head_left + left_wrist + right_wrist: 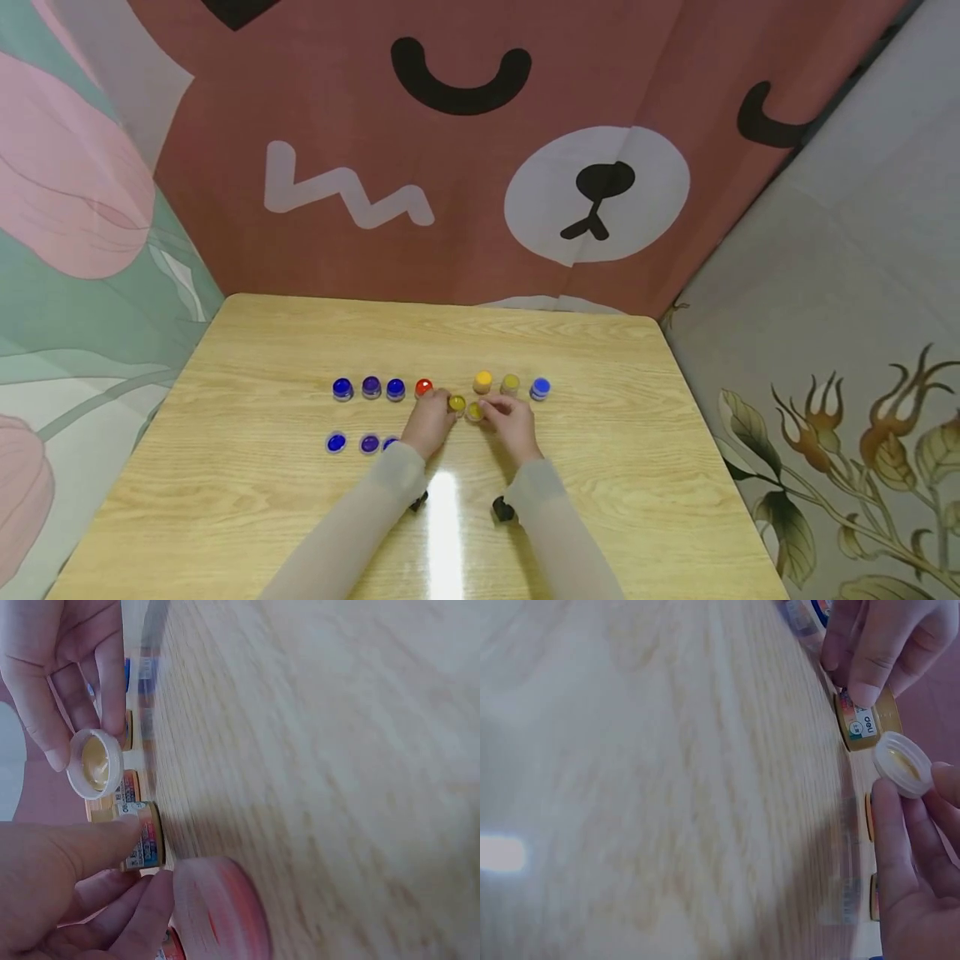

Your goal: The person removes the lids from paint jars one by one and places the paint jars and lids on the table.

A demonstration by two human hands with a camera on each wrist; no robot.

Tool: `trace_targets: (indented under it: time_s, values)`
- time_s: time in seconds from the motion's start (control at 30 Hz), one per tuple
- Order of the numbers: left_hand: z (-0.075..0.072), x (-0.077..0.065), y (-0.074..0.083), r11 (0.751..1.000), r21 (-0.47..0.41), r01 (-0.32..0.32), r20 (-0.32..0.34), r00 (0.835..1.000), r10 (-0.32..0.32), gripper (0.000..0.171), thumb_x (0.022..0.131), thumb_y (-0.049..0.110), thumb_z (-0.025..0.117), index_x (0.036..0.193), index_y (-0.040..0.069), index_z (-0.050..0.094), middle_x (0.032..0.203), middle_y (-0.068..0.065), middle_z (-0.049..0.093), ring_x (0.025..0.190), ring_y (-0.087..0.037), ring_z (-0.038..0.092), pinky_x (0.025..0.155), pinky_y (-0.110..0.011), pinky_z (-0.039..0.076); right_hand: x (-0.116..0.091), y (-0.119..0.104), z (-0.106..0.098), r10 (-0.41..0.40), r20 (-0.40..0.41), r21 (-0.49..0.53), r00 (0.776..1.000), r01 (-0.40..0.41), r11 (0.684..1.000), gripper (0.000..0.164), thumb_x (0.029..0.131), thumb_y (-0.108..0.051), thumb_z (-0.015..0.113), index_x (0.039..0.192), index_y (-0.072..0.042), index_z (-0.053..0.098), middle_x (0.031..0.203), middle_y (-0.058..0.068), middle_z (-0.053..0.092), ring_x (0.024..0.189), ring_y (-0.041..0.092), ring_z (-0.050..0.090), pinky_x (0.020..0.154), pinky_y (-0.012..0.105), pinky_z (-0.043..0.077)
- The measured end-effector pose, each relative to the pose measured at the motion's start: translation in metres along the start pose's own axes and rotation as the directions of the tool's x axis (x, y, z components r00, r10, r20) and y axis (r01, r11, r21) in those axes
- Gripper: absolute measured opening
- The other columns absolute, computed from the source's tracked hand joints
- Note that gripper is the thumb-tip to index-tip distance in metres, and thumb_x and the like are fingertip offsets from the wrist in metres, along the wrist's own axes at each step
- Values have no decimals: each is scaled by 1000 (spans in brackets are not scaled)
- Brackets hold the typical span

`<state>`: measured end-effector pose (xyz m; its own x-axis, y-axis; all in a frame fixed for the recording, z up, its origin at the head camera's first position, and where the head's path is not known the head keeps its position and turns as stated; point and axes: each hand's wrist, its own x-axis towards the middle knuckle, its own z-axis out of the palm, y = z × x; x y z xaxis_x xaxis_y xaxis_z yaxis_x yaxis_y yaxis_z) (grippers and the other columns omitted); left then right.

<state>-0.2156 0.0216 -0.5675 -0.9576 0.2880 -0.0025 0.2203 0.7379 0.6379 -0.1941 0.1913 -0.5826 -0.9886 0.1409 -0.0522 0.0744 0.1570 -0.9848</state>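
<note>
Both forearms reach forward over a pale wood-grain table (247, 500), hands close together. The left hand (428, 427) grips a small round jar of yellow paint (457, 403) between thumb and fingers; just right of it, the right hand (513, 425) pinches a tilted, round white plastic lid (474, 412), yellow inside.

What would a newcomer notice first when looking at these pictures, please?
Probably the huge cartoon animal face behind the table. Next, perhaps, the left hand gripping a small yellowish jar and, beside it, the right hand holding a white-rimmed lid, mid-table. The bright red jar beyond the left hand may also stand out.
</note>
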Motion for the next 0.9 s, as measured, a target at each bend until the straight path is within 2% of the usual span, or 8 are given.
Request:
trace_targets:
  time_s: [0.17, 0.3, 0.43, 0.53, 0.73, 0.9]
  values:
    - [-1, 1, 5, 1000, 26, 4, -34, 999, -3, 24, 94, 9, 72, 110, -6, 63, 98, -19, 65, 97, -36, 66, 87, -48, 57, -5, -4, -1, 37, 107, -58, 994, -31, 998, 14, 95, -1, 68, 103, 8, 74, 99, 17, 73, 85, 19, 71, 74, 29, 62]
    - [-1, 3, 8, 998, 56, 19, -53, 998, -16, 22, 94, 9, 71, 107, -6, 62, 93, -19, 64, 92, -36, 67, 83, -48, 58, -10, -8, 0, 46, 201, -113, 978, -24, 993, 13, 95, -1, 67, 101, 9, 75, 98, 18, 74, 82, 21, 72, 71, 31, 63]
    - [-1, 6, 11, 996, 72, 52, -63, 997, -47, 24, 96, 9, 70, 109, -8, 60, 92, -20, 63, 90, -37, 67, 81, -48, 59, -14, -12, 3, 43, 273, -162, 961, 2, 987, 14, 95, -2, 67, 98, 9, 75, 94, 17, 75, 77, 20, 72, 68, 33, 63]
    - [0, 8, 12, 994, 90, 60, -78, 996, -53, 28, 95, 10, 71, 112, -9, 59, 93, -22, 63, 88, -39, 68, 79, -48, 60, -17, -12, 6, 47, 299, -199, 953, 14, 980, 12, 95, -3, 68, 96, 7, 76, 92, 14, 75, 75, 16, 70, 66, 31, 63]
    - [0, 10, 15, 993, 112, 36, -91, 996, -26, 28, 92, 9, 75, 110, -6, 60, 92, -22, 63, 84, -39, 68, 75, -49, 60, -22, -11, 12, 45, 339, -226, 940, 35, 973, 11, 94, -1, 68, 94, 6, 76, 89, 12, 74, 73, 14, 70, 65, 28, 62]
    - [2, 10, 18, 992, 125, 36, -81, 996, -26, 32, 93, 10, 73, 115, -7, 59, 94, -24, 63, 84, -39, 68, 75, -48, 60, -24, -13, 16, 25, 338, -257, 941, 67, 964, 10, 94, 0, 68, 93, 5, 76, 87, 11, 74, 72, 15, 69, 63, 26, 61]
